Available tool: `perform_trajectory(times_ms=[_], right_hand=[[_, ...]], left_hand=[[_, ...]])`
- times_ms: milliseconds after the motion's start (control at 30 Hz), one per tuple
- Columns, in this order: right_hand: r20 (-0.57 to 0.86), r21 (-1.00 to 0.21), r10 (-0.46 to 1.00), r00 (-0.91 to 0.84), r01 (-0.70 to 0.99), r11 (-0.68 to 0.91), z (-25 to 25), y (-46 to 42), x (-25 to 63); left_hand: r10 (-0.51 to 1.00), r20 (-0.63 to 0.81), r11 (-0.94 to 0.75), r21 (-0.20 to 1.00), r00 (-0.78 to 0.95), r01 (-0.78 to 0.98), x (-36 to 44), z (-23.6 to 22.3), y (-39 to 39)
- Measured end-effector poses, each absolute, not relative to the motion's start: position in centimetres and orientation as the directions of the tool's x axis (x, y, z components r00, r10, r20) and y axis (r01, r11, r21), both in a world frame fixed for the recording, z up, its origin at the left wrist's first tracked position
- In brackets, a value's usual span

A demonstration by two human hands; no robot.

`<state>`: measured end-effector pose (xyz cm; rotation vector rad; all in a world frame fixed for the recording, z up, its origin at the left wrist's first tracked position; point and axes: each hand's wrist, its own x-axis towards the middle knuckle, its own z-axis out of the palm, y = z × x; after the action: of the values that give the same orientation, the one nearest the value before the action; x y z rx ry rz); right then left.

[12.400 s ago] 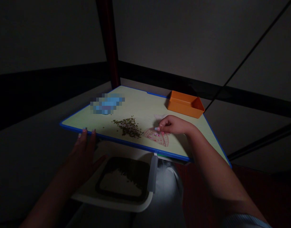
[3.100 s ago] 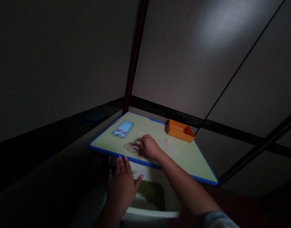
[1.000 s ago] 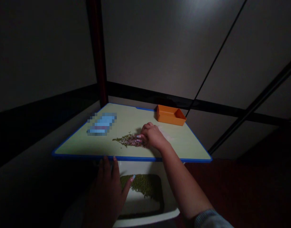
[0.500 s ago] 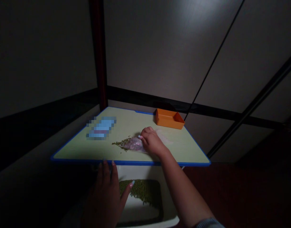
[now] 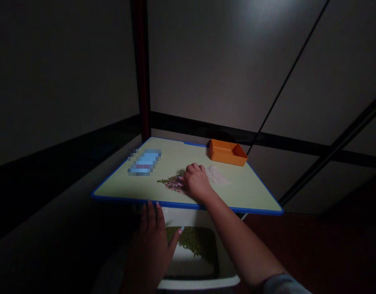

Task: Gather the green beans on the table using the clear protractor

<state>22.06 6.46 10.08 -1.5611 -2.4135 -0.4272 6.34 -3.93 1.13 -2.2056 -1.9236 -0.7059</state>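
My right hand (image 5: 198,181) rests on the pale-yellow board (image 5: 252,192) with its fingers curled in. What they hold, if anything, is hidden. Against its left side lies a small heap of pinkish-purple speckled pieces (image 5: 175,185), edged by loose small green grains (image 5: 165,180). To the right of the hand is a thin spread of whitish grains (image 5: 217,175). My left hand (image 5: 154,245) has its fingers stretched out, the tips at the board's blue front edge, the thumb apart. Beneath it a white tub (image 5: 203,282) contains more green grains (image 5: 200,241).
An orange open box (image 5: 227,154) stands at the board's back right corner. A blurred-out light-blue flat thing (image 5: 145,161) lies at the left. Pale panels (image 5: 221,61) rise behind the board. The surroundings are dark.
The whole view has shifted, so the board sits further right. My right hand has curled more tightly, and the heap beside it looks sharper. The left hand keeps its place by the edge.
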Motion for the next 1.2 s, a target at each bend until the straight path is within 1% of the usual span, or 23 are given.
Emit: perform_trajectory(times_ms=[100, 233, 300, 367, 467, 533, 667, 867, 1067, 1200], right_hand=[[0.363, 0.091, 0.838, -0.406, 0.911, 0.402, 10.1, 6.3, 22.3], [0.439, -0.020, 0.831, -0.342, 0.921, 0.390, 10.2, 6.3, 23.2], [0.464, -0.062, 0.848, -0.258, 0.945, 0.321, 10.3, 6.5, 24.2], [0.470, -0.077, 0.871, -0.145, 0.976, 0.204, 10.4, 6.7, 25.3], [0.457, -0.058, 0.890, -0.001, 0.998, 0.031, 10.4, 7.0, 26.7], [0.423, -0.034, 0.905, 0.034, 0.999, -0.021, 10.3, 7.0, 27.4], [0.346, -0.014, 0.938, 0.032, 0.999, -0.028, 10.1, 7.1, 27.9], [0.302, 0.012, 0.953, 0.012, 1.000, -0.016, 9.7, 7.6, 27.4], [0.338, 0.091, 0.935, -0.112, 0.992, 0.086, 9.5, 7.2, 26.5], [0.357, 0.102, 0.925, -0.130, 0.990, 0.100, 9.5, 6.5, 26.8]], left_hand=[[0.897, 0.438, -0.173, 0.215, 0.064, 0.961, 6.4, 0.9, -4.0], [0.894, 0.443, -0.179, 0.218, 0.067, 0.959, 6.3, 0.9, -4.0], [0.900, 0.429, -0.178, 0.205, 0.075, 0.962, 6.3, 1.3, -4.1], [0.912, 0.402, -0.168, 0.182, 0.082, 0.969, 6.3, 1.8, -4.3], [0.925, 0.366, -0.162, 0.144, 0.100, 0.976, 6.4, 2.4, -4.6], [0.926, 0.357, -0.173, 0.123, 0.119, 0.977, 6.5, 2.5, -4.6], [0.919, 0.367, -0.195, 0.104, 0.145, 0.975, 6.5, 2.3, -4.5], [0.911, 0.375, -0.221, 0.085, 0.174, 0.972, 6.5, 2.3, -4.3], [0.894, 0.418, -0.223, 0.102, 0.162, 0.969, 7.0, 1.8, -4.2], [0.882, 0.446, -0.219, 0.098, 0.154, 0.971, 7.3, 1.8, -4.1]])
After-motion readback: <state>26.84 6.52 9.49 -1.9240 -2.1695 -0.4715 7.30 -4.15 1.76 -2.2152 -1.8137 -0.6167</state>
